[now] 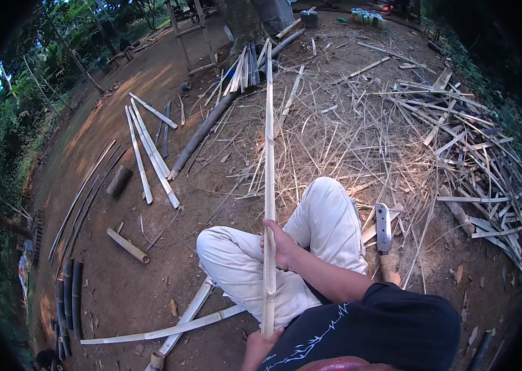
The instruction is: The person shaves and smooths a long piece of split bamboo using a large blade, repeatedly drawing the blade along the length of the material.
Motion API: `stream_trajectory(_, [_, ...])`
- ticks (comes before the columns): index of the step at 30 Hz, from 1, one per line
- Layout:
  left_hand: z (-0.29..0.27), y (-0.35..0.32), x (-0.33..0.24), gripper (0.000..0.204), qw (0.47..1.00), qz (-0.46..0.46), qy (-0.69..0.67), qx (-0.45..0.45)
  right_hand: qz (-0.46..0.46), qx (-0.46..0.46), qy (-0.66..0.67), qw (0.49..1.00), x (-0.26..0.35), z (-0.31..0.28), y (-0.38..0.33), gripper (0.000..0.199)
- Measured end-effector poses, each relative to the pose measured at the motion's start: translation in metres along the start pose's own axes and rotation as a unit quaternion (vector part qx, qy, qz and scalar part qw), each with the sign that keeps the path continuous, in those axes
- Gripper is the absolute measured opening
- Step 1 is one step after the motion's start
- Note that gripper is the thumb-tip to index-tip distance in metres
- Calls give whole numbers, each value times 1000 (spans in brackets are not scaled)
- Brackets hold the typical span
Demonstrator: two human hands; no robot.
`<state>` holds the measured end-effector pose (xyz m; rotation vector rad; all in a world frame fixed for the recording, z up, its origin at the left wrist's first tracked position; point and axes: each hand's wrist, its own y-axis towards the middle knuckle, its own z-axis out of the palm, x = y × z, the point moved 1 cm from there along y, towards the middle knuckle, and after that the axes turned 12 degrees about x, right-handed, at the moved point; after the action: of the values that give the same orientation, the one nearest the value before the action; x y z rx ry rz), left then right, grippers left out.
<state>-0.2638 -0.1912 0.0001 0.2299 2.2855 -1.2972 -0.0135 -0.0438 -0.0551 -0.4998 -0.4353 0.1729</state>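
The person wears a black short-sleeved shirt (391,328) with a pale jagged print and off-white trousers (329,216).

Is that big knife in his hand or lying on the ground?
On the ground: the knife lies beside his leg; both hands hold the bamboo strip.

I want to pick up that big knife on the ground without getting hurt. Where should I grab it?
Probably by the brown handle, the end nearest the person, reaching from that side. The flat grey blade of the knife points away toward the bamboo scraps.
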Motion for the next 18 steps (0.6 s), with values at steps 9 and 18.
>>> stream_trajectory(9, [8, 32, 72, 45, 977, 107, -155, 97, -57, -82, -175, 980, -17, 3, -4, 36])
stream_trajectory(18, [-19, 55, 19, 37, 962, 66, -225, 142, -106, -98, -202, 969, 30, 19, 1, 29])
